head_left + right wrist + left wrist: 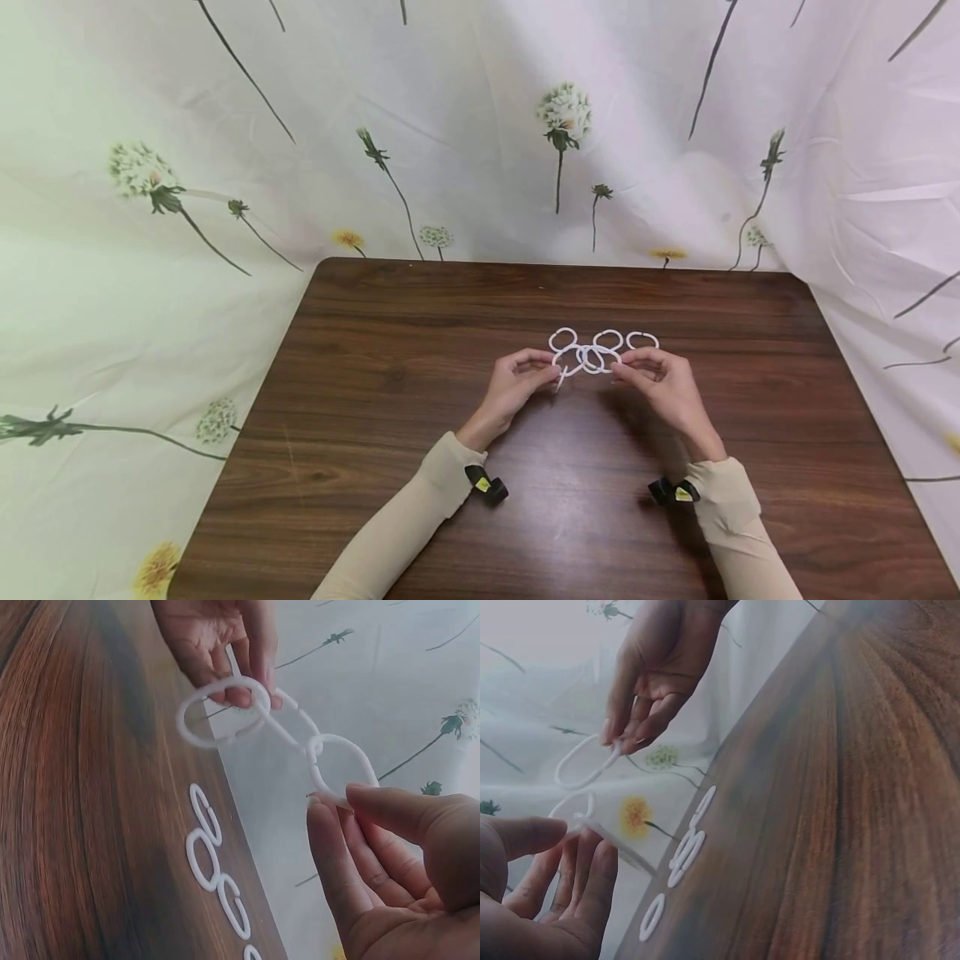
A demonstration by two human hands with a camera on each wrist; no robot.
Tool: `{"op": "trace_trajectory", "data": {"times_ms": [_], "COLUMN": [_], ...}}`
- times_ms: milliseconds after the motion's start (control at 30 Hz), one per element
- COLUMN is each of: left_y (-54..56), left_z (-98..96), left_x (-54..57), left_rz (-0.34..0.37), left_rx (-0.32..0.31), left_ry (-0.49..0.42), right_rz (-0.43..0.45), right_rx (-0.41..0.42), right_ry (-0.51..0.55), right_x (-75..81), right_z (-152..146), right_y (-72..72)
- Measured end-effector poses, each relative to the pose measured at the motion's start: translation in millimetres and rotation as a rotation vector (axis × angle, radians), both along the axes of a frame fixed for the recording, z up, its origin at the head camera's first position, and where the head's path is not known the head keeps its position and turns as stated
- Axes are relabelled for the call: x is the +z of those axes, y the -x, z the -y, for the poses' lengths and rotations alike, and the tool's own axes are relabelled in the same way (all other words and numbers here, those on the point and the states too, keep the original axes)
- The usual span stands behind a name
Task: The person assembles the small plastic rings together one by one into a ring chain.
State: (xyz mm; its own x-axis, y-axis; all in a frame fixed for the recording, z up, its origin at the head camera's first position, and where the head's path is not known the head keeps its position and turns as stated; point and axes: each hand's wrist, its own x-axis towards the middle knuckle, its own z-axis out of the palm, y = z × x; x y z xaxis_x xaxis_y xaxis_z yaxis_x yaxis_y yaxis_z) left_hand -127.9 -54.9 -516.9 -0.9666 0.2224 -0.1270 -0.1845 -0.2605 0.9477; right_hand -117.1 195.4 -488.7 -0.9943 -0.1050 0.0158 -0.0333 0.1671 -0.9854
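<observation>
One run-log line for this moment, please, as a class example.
left hand: pinches linked white rings | right hand: pinches same linked rings | other white rings: lying on table

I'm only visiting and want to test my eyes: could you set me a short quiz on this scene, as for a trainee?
1. True or false: the fingers of the left hand and right hand pinch linked rings.
2. What colour is the table under the other rings? A) green; B) brown; C) white.
3. Fill in: the cloth behind the table is printed with ____.
Key: 1. True. 2. B. 3. Flowers.
</observation>
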Motion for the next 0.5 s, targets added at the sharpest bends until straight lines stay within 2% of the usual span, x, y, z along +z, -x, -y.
{"op": "trace_trajectory", "data": {"times_ms": [300,500], "left_y": [-3.8,-4.6], "left_z": [-1.9,-2.5], "left_x": [-1.2,-0.8], "left_rz": [0.006,0.014], "left_rx": [-0.026,-0.018], "left_ry": [-0.004,0.009], "right_rz": [-0.02,-0.004], "right_rx": [0.036,0.038], "right_ry": [0.074,0.093], "right_x": [-2.6,-3.3], "right_z": [11.8,17.0], "right_y": [4.5,5.1]}}
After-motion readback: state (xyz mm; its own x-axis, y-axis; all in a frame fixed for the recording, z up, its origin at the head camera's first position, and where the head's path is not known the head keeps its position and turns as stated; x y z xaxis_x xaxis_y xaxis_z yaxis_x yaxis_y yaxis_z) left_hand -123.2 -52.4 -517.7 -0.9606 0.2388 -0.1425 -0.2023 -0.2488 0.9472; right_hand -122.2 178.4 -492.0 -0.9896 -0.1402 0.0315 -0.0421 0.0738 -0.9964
